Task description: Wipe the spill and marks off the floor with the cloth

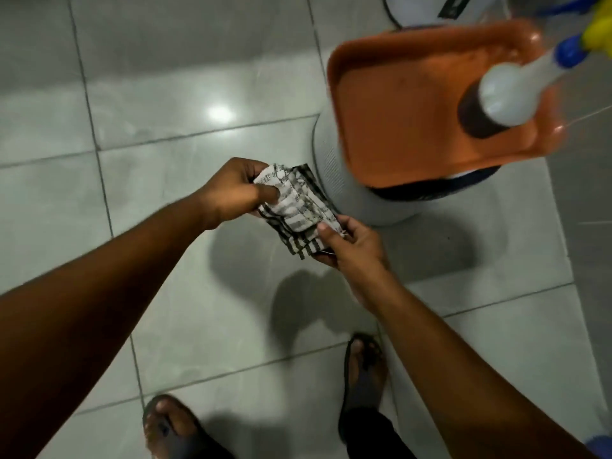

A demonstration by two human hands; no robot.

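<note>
Bottle (503,94), seemingly upright, in orange tray (397,134)

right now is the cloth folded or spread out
Folded. The striped cloth is bunched in layers, with stacked edges at its lower end, pinched between the left hand and right hand above the floor.

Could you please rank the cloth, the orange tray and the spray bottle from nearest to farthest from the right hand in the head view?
1. Cloth: held in the right hand, the left hand gripping its other end.
2. Orange tray: up and to the right, on a pale container.
3. Spray bottle: standing at the tray's far right.
</note>
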